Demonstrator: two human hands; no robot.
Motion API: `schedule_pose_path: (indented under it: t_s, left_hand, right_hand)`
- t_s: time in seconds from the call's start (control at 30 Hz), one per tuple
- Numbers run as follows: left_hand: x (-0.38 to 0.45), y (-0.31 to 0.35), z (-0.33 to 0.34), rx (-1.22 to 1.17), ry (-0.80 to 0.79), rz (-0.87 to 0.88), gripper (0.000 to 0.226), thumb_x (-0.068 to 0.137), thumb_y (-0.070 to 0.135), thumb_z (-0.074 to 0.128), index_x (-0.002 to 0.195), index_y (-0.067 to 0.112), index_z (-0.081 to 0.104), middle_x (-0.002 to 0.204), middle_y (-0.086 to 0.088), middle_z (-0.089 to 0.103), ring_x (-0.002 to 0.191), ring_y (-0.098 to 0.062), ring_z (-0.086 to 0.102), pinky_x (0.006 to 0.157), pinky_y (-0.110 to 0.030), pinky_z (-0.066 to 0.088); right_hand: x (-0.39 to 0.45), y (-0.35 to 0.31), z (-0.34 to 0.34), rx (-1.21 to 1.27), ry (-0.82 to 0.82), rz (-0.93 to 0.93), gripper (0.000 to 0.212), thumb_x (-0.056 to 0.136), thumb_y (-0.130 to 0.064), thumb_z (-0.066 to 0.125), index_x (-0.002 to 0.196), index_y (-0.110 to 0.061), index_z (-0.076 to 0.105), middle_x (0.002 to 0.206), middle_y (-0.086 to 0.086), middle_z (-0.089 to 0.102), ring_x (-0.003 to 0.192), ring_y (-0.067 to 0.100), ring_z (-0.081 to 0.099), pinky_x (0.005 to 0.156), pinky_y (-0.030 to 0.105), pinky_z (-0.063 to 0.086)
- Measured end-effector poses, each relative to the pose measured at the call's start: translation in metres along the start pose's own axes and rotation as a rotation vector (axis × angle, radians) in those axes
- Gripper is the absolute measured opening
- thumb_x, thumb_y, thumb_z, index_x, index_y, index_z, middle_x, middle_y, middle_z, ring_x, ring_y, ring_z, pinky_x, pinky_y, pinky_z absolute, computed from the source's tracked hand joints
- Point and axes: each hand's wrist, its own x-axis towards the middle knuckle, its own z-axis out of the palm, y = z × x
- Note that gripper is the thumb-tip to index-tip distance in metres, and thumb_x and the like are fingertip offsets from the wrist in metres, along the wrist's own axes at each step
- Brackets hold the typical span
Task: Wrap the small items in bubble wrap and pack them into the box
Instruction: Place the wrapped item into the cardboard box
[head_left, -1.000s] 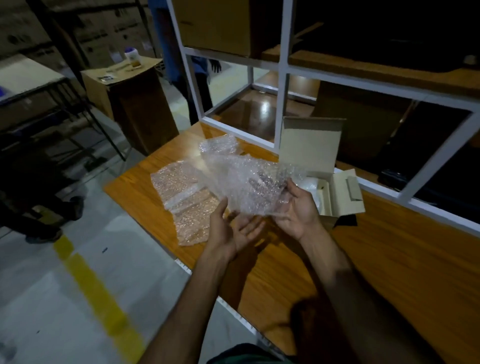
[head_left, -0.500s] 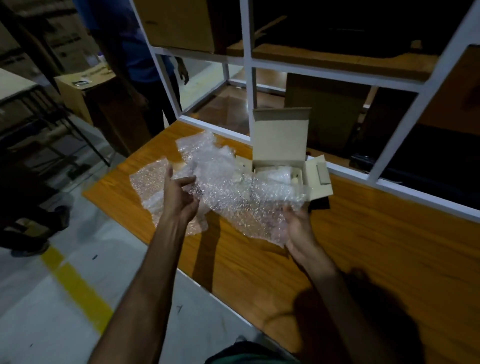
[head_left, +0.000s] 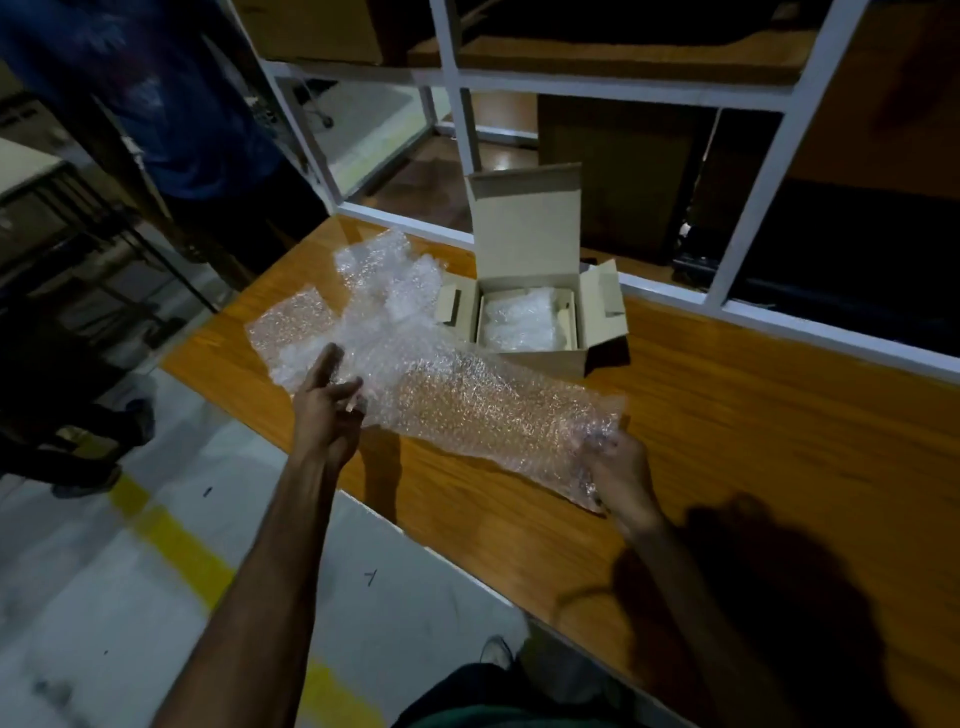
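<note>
**Sheet spread flat in front of the box**

The box stands open on the desk, its lid upright and side flaps splayed, so the mouth is free to take parcels from above. Inside it lies a pale bundle of wrap, apparently an item already packed, though what it covers cannot be made out.

Just in front of the box, a long sheet of bubble wrap is stretched between both hands. The right hand pinches the sheet's corner furthest right of the box, fingers closed on the plastic. The left hand sits at the opposite edge, left of the box, fingers loosely curled and touching the sheet; whether it truly grips cannot be told. Pulling the ends apart this way probably serves to flatten the sheet on the desk as a clear wrapping surface.

More wrap lies crumpled left of the box, overlapping the sheet, kept near as spare stock. No unwrapped small item is visible, so the next one must likely be fetched.
</note>
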Motion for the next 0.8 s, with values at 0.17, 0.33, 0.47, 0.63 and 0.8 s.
schedule_pose_path:
  t_s: [0.17, 0.33, 0.47, 0.63, 0.8]
  left_hand:
    - [-0.005, -0.012, -0.009, 0.214, -0.06, 0.036, 0.083, 0.088, -0.025, 0.04, 0.15, 0.028, 0.056, 0.155, 0.011, 0.055, 0.11, -0.018, 0.066, 0.056, -0.026, 0.041]
    - [-0.012, -0.034, -0.016, 0.551, -0.099, 0.132, 0.084, 0.086, -0.023, 0.046, 0.158, 0.02, 0.046, 0.164, 0.003, 0.043, 0.091, 0.002, 0.063, 0.071, -0.026, 0.054]
    - [-0.012, -0.046, -0.028, 0.732, -0.087, 0.161, 0.082, 0.088, -0.018, 0.05, 0.16, 0.02, 0.04, 0.165, -0.008, 0.041, 0.084, -0.012, 0.065, 0.072, -0.033, 0.059]
    - [-0.01, -0.059, -0.028, 0.842, -0.037, 0.193, 0.074, 0.092, -0.013, 0.055, 0.159, 0.015, 0.04, 0.149, 0.0, 0.053, 0.086, -0.02, 0.07, 0.075, -0.039, 0.064]
    - [-0.032, -0.069, -0.019, 1.018, -0.034, 0.326, 0.04, 0.094, 0.012, 0.054, 0.132, 0.011, 0.062, 0.116, -0.002, 0.06, 0.104, -0.025, 0.059, 0.095, -0.042, 0.053]
  right_hand:
    - [-0.007, 0.018, -0.014, -0.109, 0.047, -0.03, 0.071, 0.096, -0.019, 0.076, 0.158, -0.025, 0.043, 0.152, 0.002, 0.058, 0.122, 0.026, 0.067, 0.089, 0.051, 0.064]
    - [-0.021, 0.024, -0.025, -0.244, 0.212, -0.121, 0.072, 0.097, -0.007, 0.073, 0.159, -0.026, 0.042, 0.151, -0.002, 0.056, 0.1, 0.02, 0.071, 0.075, 0.05, 0.067]
    - [-0.029, 0.026, -0.036, -0.291, 0.32, -0.111, 0.071, 0.098, -0.009, 0.073, 0.161, -0.022, 0.042, 0.153, 0.003, 0.055, 0.113, 0.027, 0.068, 0.083, 0.05, 0.065]
    - [-0.035, 0.029, -0.054, -0.409, 0.43, -0.137, 0.058, 0.098, -0.016, 0.073, 0.151, -0.022, 0.051, 0.135, 0.007, 0.069, 0.102, 0.03, 0.072, 0.078, 0.046, 0.064]
    - [-0.029, 0.026, -0.074, -0.452, 0.456, -0.226, 0.055, 0.098, -0.018, 0.073, 0.149, -0.02, 0.053, 0.137, 0.006, 0.068, 0.097, 0.024, 0.072, 0.072, 0.041, 0.062]
